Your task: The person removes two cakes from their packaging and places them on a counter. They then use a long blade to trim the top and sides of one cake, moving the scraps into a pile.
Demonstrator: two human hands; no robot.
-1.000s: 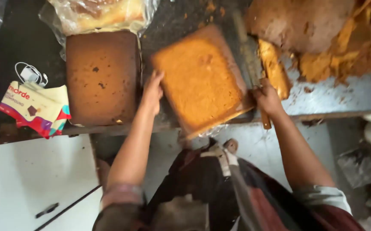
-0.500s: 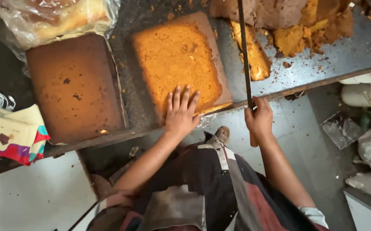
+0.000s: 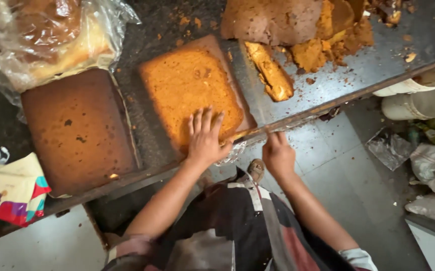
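An orange-yellow rectangular cake slab [image 3: 187, 85] lies on the dark metal counter [image 3: 363, 70]. My left hand [image 3: 205, 138] rests flat on the slab's near end, fingers spread. My right hand [image 3: 278, 155] is at the counter's front edge, closed on the handle of a long knife [image 3: 250, 134]. The blade points left along the slab's near edge. A cut strip of crust [image 3: 270, 75] lies just right of the slab.
A darker brown cake slab [image 3: 77, 130] sits to the left. A plastic-wrapped cake [image 3: 46, 35] is at the back left, and a heap of cake trimmings [image 3: 287, 25] at the back right. A colourful packet [image 3: 6, 193] lies far left. White buckets [image 3: 418, 95] and bags [image 3: 433, 165] stand on the floor.
The knife has swung from upright beside the slab to lying flat along its near edge. My right hand moved left with it. My left hand stays pressed on the slab.
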